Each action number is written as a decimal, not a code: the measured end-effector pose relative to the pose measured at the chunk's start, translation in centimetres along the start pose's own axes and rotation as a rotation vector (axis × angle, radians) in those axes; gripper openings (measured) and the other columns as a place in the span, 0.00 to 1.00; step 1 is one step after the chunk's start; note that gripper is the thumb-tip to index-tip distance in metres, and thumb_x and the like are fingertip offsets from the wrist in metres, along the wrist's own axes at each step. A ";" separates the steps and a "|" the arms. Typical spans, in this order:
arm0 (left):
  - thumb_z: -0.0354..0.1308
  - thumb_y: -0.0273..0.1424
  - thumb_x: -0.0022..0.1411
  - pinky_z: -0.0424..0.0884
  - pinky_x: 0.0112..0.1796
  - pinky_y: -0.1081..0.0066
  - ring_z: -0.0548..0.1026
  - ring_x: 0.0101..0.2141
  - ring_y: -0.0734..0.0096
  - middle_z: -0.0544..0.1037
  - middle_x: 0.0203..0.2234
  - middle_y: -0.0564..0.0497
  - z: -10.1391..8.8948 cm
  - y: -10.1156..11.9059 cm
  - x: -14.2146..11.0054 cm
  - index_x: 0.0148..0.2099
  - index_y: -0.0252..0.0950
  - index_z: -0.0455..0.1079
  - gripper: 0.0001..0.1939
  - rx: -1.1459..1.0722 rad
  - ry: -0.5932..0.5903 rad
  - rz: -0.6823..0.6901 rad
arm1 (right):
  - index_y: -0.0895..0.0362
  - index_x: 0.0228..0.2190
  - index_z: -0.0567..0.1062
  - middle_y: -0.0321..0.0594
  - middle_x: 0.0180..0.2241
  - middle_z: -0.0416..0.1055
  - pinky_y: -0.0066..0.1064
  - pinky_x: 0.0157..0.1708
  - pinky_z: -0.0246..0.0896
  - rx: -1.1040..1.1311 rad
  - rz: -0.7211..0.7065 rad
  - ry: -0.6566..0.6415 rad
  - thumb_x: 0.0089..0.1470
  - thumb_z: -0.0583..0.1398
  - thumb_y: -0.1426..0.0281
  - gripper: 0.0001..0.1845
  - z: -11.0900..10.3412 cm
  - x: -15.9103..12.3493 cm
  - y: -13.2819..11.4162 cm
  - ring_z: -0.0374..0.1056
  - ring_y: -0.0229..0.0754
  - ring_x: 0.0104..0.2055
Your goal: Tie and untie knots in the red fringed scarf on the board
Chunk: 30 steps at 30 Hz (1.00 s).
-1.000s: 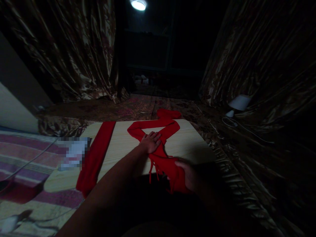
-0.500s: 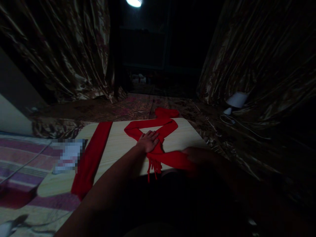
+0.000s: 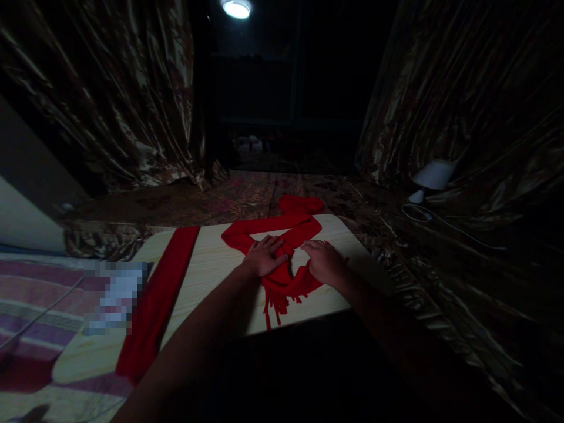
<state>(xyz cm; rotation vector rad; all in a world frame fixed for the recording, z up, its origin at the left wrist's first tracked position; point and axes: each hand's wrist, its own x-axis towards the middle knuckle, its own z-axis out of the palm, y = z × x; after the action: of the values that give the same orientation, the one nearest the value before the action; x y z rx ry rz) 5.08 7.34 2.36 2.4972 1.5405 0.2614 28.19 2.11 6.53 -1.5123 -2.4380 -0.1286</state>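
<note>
Head view: from my remote seat, I am watching the person's left hand (image 3: pixel 265 257) lying flat near the centre of the frame, its fingers spreading loosely and pressing on the red scarf (image 3: pixel 282 275) without clutching it. The right hand (image 3: pixel 324 261) is resting just right of that, bending its fingers over the same fabric; I am seeing red below and behind it, but I cannot tell whether it is gripping or merely covering the cloth. Half a second ago that hand was sitting farther right in shadow, drawing the near strip sideways; now it is coming inward beside the left hand, and the strip is curving up beneath it instead of stretching right. The left hand is keeping its place. The scarf is looping across the centre of the pale wooden table (image 3: pixel 207 270), reaching past the far edge, while its fringe (image 3: pixel 277 302) is lying toward the near edge. At lower left, a separate-looking red strip (image 3: pixel 161 305) is crossing the tabletop beside a pixelated item (image 3: pixel 117 299). The white lamp (image 3: pixel 435 175) is standing at right, appearing slightly farther right than before.
</note>
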 end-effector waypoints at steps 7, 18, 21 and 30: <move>0.51 0.62 0.58 0.46 0.64 0.40 0.47 0.70 0.46 0.52 0.71 0.44 0.2 0.2 -0.8 0.73 0.44 0.50 0.48 -0.047 0.060 0.063 | 0.59 0.60 0.69 0.50 0.64 0.63 0.47 0.66 0.47 0.101 0.033 0.038 0.62 0.55 0.65 0.26 4.9 -2.2 0.6 0.55 0.52 0.67; 0.55 0.31 0.59 0.70 0.52 0.56 0.76 0.46 0.54 0.81 0.40 0.44 0.1 -3.0 -4.8 0.44 0.37 0.78 0.14 -0.300 0.639 -0.217 | 0.54 0.35 0.81 0.42 0.39 0.80 0.34 0.49 0.64 0.366 0.220 0.083 0.56 0.57 0.76 0.12 2.5 1.7 1.3 0.73 0.44 0.45; 0.56 0.33 0.59 0.73 0.48 0.60 0.78 0.44 0.59 0.81 0.42 0.44 0.3 -3.0 -5.2 0.46 0.37 0.77 0.15 -0.457 0.579 -0.215 | 0.55 0.36 0.79 0.39 0.35 0.79 0.28 0.35 0.66 0.660 0.257 -0.005 0.57 0.57 0.76 0.11 2.6 4.8 0.8 0.73 0.38 0.32; 0.53 0.33 0.61 0.72 0.39 0.67 0.79 0.36 0.64 0.82 0.38 0.47 0.3 -3.0 -4.8 0.48 0.37 0.74 0.15 -0.587 0.422 -0.254 | 0.57 0.35 0.72 0.26 0.17 0.65 0.20 0.12 0.45 0.974 0.291 -0.574 0.56 0.60 0.74 0.02 3.3 9.5 0.1 0.53 0.28 0.12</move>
<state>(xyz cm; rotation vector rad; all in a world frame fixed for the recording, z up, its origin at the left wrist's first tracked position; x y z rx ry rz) 0.45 4.36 1.09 1.8423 1.5970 1.0767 23.72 11.06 5.92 -1.4566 -1.9960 1.4806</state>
